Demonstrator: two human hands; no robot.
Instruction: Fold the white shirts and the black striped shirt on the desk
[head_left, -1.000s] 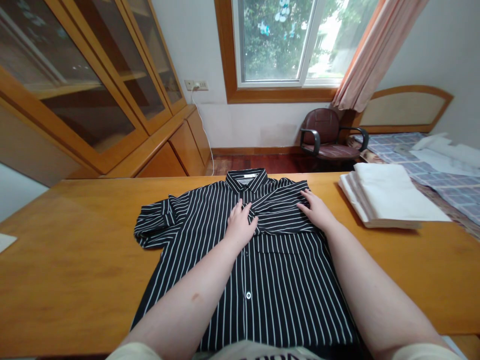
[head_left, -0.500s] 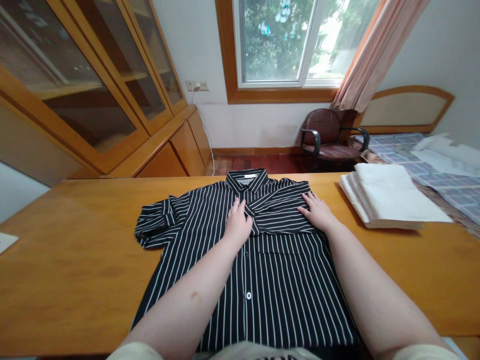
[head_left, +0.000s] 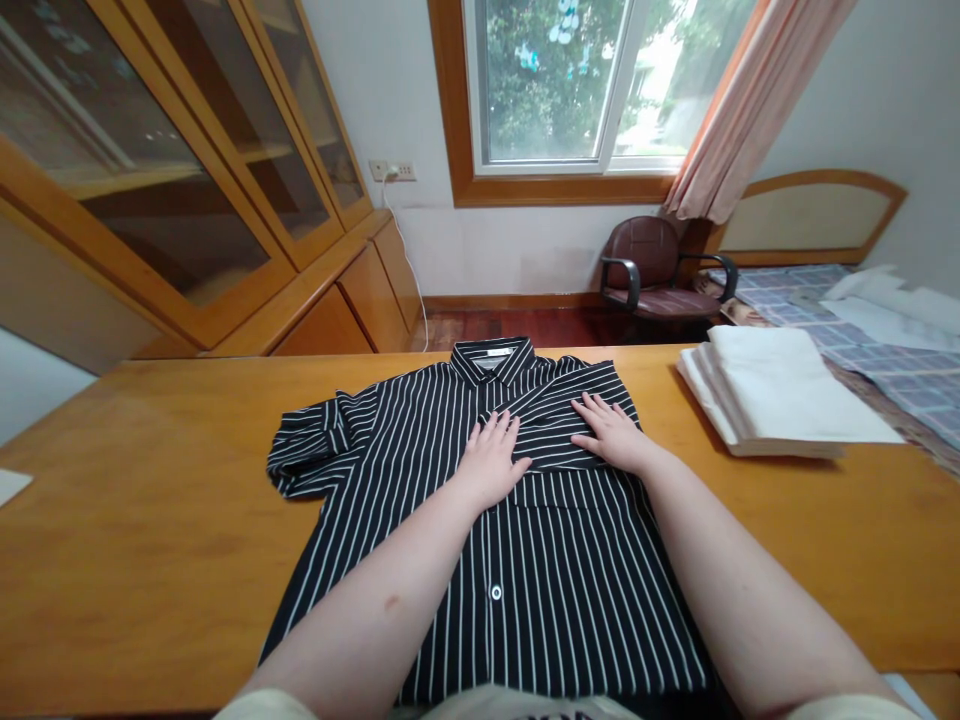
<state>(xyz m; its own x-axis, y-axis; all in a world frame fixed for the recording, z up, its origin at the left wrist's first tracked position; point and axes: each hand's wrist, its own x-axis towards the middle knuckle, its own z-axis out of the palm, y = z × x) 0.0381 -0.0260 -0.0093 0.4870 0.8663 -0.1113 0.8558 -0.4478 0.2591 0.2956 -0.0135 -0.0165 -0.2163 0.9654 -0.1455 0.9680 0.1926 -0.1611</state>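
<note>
A black shirt with white stripes (head_left: pixel 405 470) lies front up on the wooden table (head_left: pixel 150 560), its collar (head_left: pixel 491 362) at the far edge. The sleeve on the right is folded inward across the chest. My left hand (head_left: pixel 493 462) rests flat on the end of that sleeve near the button line, fingers spread. Farther right, my right hand (head_left: pixel 609 432) lies flat on the same sleeve, fingers apart. On the left side, the other sleeve (head_left: pixel 311 447) sticks outward, bunched and creased. The shirt's bottom edge reaches toward my body.
A stack of folded white cloth or paper (head_left: pixel 780 390) sits on the table's right side. Beyond the table are a maroon armchair (head_left: pixel 652 265) and a bed with a checked cover (head_left: pixel 900 380). Glass-door cabinets (head_left: pixel 225 130) stand at the left.
My left hand has slid slightly right and nearer to me, onto the sleeve's end. My right hand has shifted a little left along the sleeve. The shirt stays in place.
</note>
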